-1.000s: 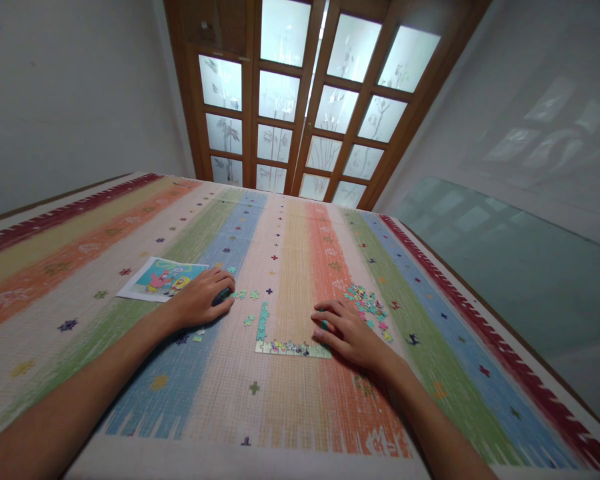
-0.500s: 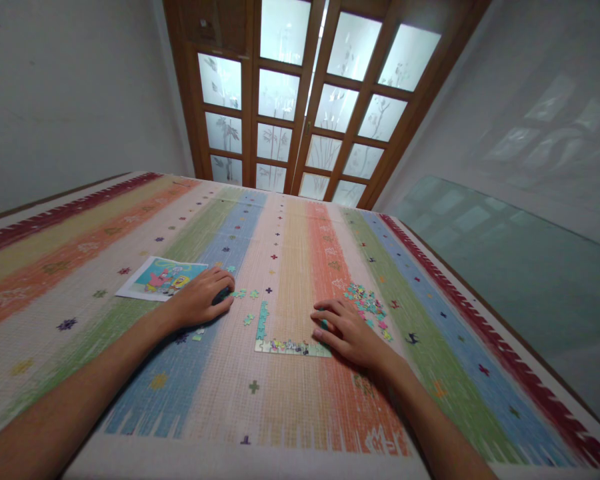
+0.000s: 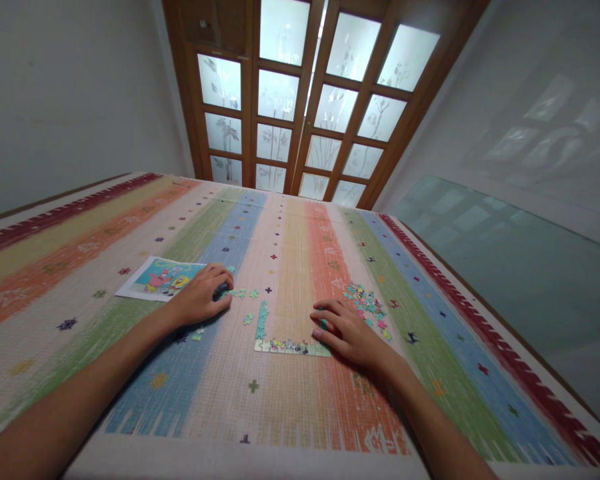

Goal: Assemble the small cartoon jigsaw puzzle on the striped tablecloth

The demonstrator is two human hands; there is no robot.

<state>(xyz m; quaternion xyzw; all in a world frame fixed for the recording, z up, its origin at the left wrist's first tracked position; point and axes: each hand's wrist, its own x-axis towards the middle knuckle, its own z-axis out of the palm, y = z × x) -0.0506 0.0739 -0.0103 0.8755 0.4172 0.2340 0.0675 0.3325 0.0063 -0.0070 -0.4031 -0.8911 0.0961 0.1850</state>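
Observation:
My left hand [image 3: 205, 293] rests on the cloth with fingers loosely curled and the thumb apart. It overlaps the right edge of a cartoon picture card [image 3: 155, 277]. Several loose teal jigsaw pieces [image 3: 249, 319] lie by its fingertips. At the right end of the joined jigsaw edge [image 3: 290, 347] is my right hand [image 3: 343, 330]. A bit of teal, a jigsaw piece [image 3: 324, 325], shows between its thumb and bent fingers. The joined edge forms an L, with a teal column on the left and a multicoloured bottom row. My right hand hides the row's end.
A heap of mixed jigsaw pieces [image 3: 365, 300] lies just beyond my right hand. One pale green piece [image 3: 198, 334] sits below my left wrist. The striped tablecloth [image 3: 295, 253] covers the table. Wooden doors with frosted panes [image 3: 280, 93] stand behind it.
My left hand has shifted very slightly, with its fingers a touch more curled. My right hand and the pieces look unmoved.

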